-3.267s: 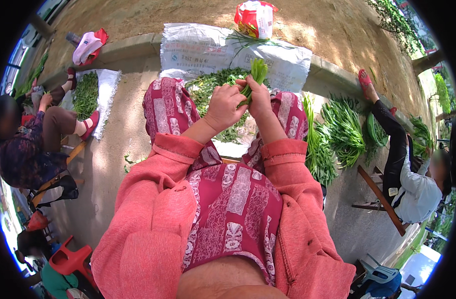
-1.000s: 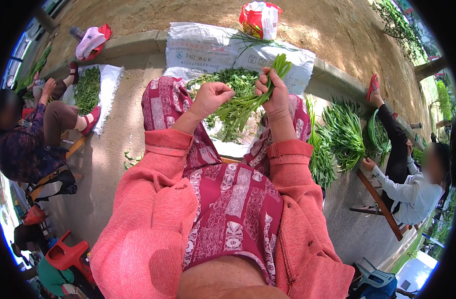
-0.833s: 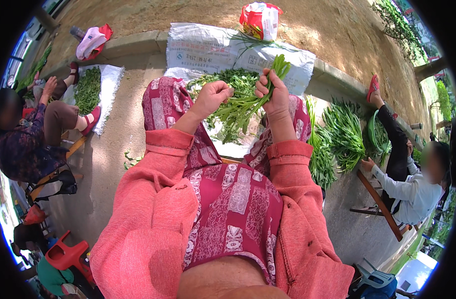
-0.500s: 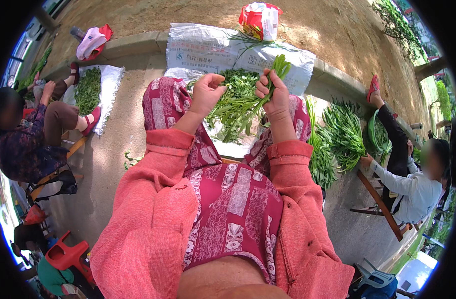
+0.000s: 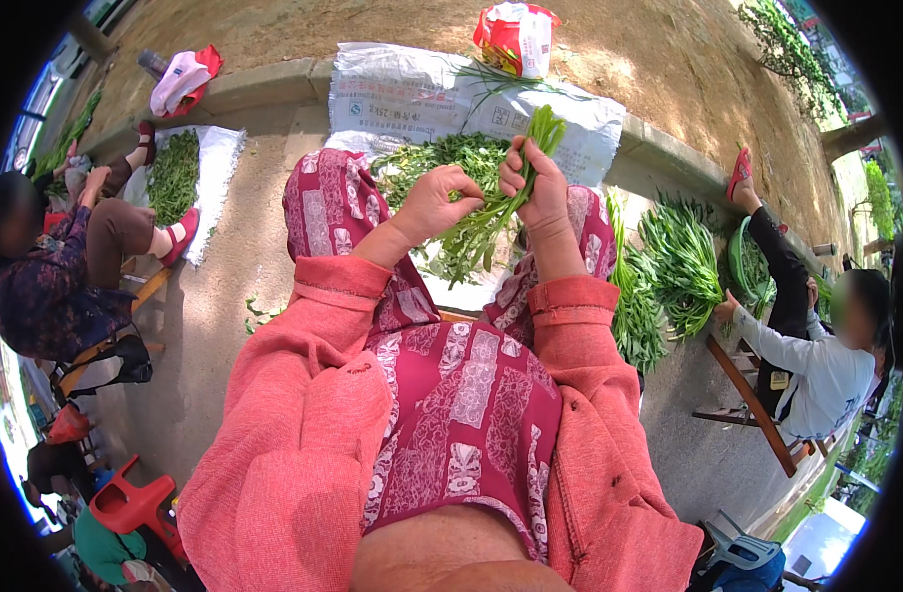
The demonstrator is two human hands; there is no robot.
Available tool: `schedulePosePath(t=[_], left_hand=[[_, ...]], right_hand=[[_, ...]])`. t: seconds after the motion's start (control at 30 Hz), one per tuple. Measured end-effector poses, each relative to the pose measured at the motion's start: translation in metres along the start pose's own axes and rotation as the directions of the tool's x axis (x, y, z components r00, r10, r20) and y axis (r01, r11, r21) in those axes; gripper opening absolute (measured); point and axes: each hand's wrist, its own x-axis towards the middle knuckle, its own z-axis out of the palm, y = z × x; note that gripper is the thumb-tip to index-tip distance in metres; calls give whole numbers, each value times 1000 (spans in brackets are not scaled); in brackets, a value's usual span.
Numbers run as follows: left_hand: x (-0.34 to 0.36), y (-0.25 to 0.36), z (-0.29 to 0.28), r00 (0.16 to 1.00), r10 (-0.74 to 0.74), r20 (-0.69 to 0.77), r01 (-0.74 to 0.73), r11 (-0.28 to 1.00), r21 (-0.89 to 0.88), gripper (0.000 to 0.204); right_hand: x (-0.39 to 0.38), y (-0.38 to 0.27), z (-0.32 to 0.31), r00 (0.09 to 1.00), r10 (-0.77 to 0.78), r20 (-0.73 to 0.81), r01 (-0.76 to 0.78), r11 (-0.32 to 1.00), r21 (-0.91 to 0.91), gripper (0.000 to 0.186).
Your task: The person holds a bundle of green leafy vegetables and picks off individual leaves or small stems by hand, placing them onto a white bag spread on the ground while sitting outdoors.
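My right hand [image 5: 540,192] is wrapped round a bunch of leafy green vegetables [image 5: 476,242]. The pale stem ends point up above the fist, and the leaves hang down toward the lower left. At the bunch's left side, my left hand [image 5: 434,204] is closed in a pinch, its fingertips against the stems and leaves. Just what sits between those fingertips is too small to see well. Beyond both hands, a pile of loose greens [image 5: 440,156] lies on a flattened white woven sack [image 5: 397,91], between and past my knees.
A red and white bag [image 5: 517,41] stands at the sack's far edge, by the curb [image 5: 269,89]. Long greens [image 5: 680,261] lie to my right, near a green basin [image 5: 742,259] and a seated person [image 5: 828,360]. Another seated person [image 5: 52,271] is at left, beside greens on white sheeting [image 5: 218,163].
My left hand has moved right, from apart and raised to pinching at the bunch's side. The right hand with the bunch has shifted slightly left.
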Motion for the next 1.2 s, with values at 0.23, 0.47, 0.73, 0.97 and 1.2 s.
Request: schedulePosePath(t=[0.23,0.47,0.73,0.97,1.2], left_hand=[[-4,0,1,989,-147,-14,145,986,-79,7],[0,1,5,991,-43,-129,25,990,-138,16],[-2,-3,5,995,-102,-2,102,993,-64,11],[-3,-2,6,984,-169,-51,164,982,-97,6],[-2,-14,8,975,-195,-110,180,974,-136,3]], right_hand=[[2,0,-4,1000,5,19,-6,999,36,20],[1,-1,-2,1000,5,-1,-5,999,37,20],[1,0,-4,1000,15,6,-15,1000,13,20],[2,0,-4,1000,11,1,-11,1000,16,19],[3,3,-6,999,12,-53,-13,1000,-24,19]])
